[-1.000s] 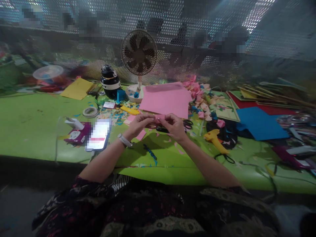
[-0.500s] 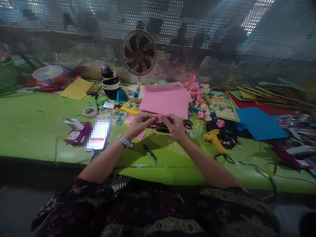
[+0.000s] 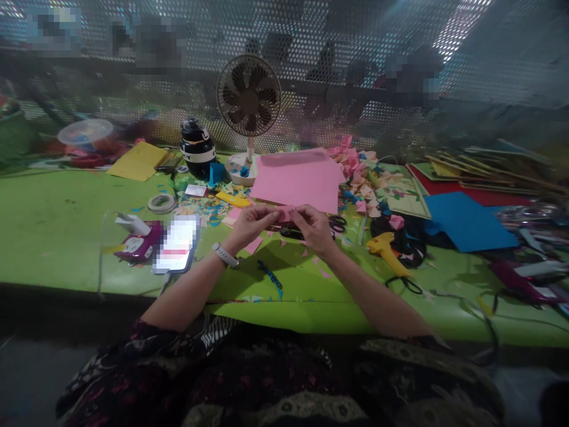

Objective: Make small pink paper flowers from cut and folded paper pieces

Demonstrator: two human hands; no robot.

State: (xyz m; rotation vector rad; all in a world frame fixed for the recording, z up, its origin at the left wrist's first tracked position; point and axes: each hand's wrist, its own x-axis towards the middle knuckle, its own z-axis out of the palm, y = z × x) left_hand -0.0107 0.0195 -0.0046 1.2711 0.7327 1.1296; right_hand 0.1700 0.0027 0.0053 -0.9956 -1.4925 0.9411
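A small piece of pink paper [image 3: 285, 214] is pinched between my two hands above the green table. My left hand [image 3: 254, 224] grips its left end with thumb and fingers together. On the other end, my right hand [image 3: 313, 226] closes in the same way. Just behind them lies a large pink sheet [image 3: 297, 181]. Black-handled scissors [image 3: 338, 223] rest beside my right hand, partly covered by it. A small pink paper scrap [image 3: 253, 245] lies under my left wrist.
A yellow glue gun [image 3: 389, 254] with its cord lies to the right, near a blue sheet [image 3: 466, 220]. Folded pink pieces [image 3: 351, 160] are heaped at the back. To the left are a phone [image 3: 176, 244], a tape roll [image 3: 161, 203], a yellow cutter [image 3: 233, 198] and a fan [image 3: 249, 98].
My right fingers have shifted very slightly on the pink paper. Both hands otherwise keep their place and hold.
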